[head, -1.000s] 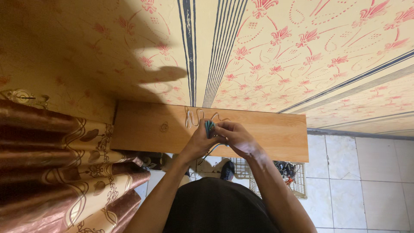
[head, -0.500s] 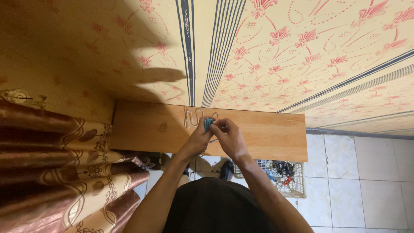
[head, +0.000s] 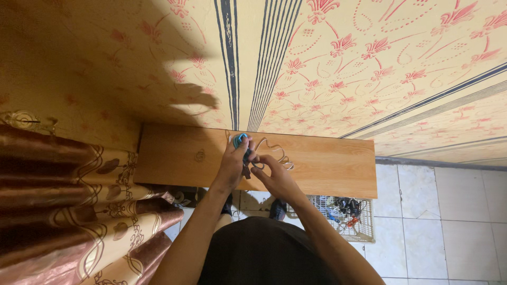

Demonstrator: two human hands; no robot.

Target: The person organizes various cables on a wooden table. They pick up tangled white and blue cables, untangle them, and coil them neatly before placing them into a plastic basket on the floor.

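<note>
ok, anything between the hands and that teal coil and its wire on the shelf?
Nothing visible. The left hand already grips the teal coil over the wooden shelf, and the right hand pinches the pale wire that trails from it along the shelf. Whatever lies under the hands is hidden.

A brown patterned curtain [head: 68,200] hangs left of the wooden shelf [head: 327,169]; a wire basket [head: 348,216] sits on floor tiles [head: 443,221].
</note>
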